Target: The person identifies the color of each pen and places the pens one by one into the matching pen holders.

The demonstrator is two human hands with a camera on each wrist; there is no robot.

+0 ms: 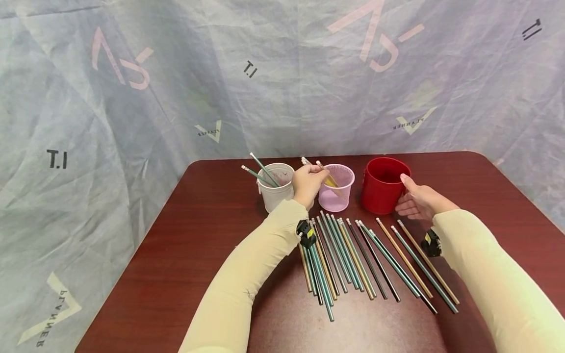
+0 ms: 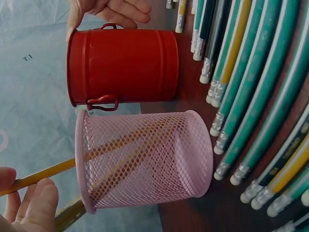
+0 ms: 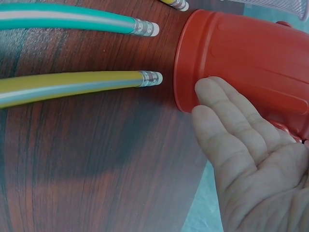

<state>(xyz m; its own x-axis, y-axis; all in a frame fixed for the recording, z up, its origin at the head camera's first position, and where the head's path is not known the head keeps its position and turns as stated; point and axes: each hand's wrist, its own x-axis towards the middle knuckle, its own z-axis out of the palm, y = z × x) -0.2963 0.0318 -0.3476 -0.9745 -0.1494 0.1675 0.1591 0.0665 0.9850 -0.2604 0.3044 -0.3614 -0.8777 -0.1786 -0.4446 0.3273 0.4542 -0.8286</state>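
Near the desk's [image 1: 176, 230] far edge, left hand [image 1: 309, 182] pinches yellow pencil [image 2: 53, 171] in pink cup [image 1: 333, 198], best steered clear of rim [image 2: 80, 140]; right hand [image 1: 419, 198], fingers [image 3: 231, 113] straight, perhaps touches red bucket [image 1: 379, 193].

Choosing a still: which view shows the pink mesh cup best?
Left wrist: the pink mesh cup shows whole and large, pencils visible through its mesh. The head view shows it smaller; the right wrist view, only part, cut off top right.
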